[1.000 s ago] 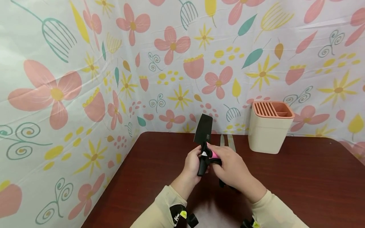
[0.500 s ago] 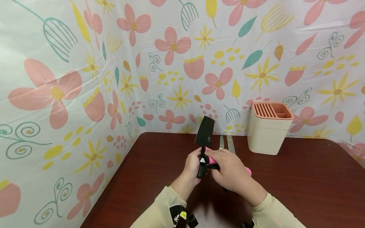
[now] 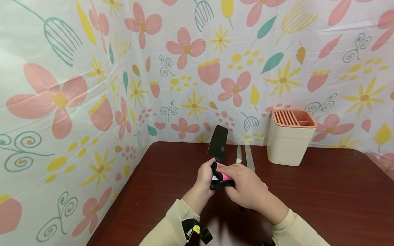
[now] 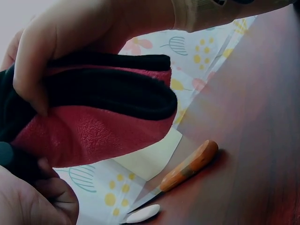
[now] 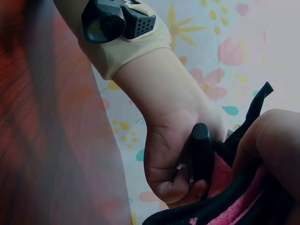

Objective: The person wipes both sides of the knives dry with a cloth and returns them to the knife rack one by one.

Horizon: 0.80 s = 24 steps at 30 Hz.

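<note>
My left hand (image 3: 205,176) grips a black-bladed cleaver (image 3: 218,140) with its blade pointing up and away. In the right wrist view its curled fingers hold the black handle (image 5: 202,152). My right hand (image 3: 247,186) pinches a pink cloth with black edging (image 3: 225,176) against the cleaver's handle. Seen from the left wrist, the cloth (image 4: 89,136) hangs in folds from the right hand's fingers and hides part of the handle. Beyond the hands lie a white-handled knife (image 3: 239,154) and a wider-bladed knife (image 3: 249,158), whose orange-brown handle (image 4: 190,166) shows in the left wrist view.
A cream knife block (image 3: 289,145) with an orange slotted top stands at the back right of the dark red-brown table (image 3: 332,191). Floral fabric (image 3: 184,78) covers the walls behind and to the left. Dark objects (image 3: 242,207) partly show beneath the right hand.
The right hand has drawn slightly left and down with the cloth, which now covers more of the cleaver's handle. The cleaver has shifted a little left. The knife block stays put.
</note>
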{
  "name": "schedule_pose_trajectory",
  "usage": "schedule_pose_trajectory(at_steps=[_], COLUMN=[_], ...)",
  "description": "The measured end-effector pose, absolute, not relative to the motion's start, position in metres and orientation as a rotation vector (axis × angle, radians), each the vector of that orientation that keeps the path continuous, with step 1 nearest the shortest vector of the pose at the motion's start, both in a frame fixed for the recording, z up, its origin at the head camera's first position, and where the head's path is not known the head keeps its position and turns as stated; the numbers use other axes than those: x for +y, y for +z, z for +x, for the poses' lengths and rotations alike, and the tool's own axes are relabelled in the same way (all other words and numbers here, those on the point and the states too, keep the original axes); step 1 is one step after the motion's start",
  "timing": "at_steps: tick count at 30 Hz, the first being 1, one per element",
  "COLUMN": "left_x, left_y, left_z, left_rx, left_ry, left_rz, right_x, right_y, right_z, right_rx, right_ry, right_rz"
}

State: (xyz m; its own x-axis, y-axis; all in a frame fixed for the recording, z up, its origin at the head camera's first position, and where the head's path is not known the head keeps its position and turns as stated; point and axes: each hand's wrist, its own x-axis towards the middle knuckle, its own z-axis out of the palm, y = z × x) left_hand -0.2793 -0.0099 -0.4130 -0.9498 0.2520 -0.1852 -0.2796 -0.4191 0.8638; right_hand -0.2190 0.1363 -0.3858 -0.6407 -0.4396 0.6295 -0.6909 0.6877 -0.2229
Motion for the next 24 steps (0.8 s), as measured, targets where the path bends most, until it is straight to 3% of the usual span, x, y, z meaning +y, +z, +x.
schedule_pose_trajectory(at_steps=[24], left_x=[-0.023], left_y=[-0.417], left_z=[-0.287], left_rx=[1.478], left_ry=[2.443], left_rz=[0.01], right_x=[0.139], right_y=[-0.395], right_z=[-0.222], right_rx=[-2.299], right_ry=[1.002], right_rz=[1.121])
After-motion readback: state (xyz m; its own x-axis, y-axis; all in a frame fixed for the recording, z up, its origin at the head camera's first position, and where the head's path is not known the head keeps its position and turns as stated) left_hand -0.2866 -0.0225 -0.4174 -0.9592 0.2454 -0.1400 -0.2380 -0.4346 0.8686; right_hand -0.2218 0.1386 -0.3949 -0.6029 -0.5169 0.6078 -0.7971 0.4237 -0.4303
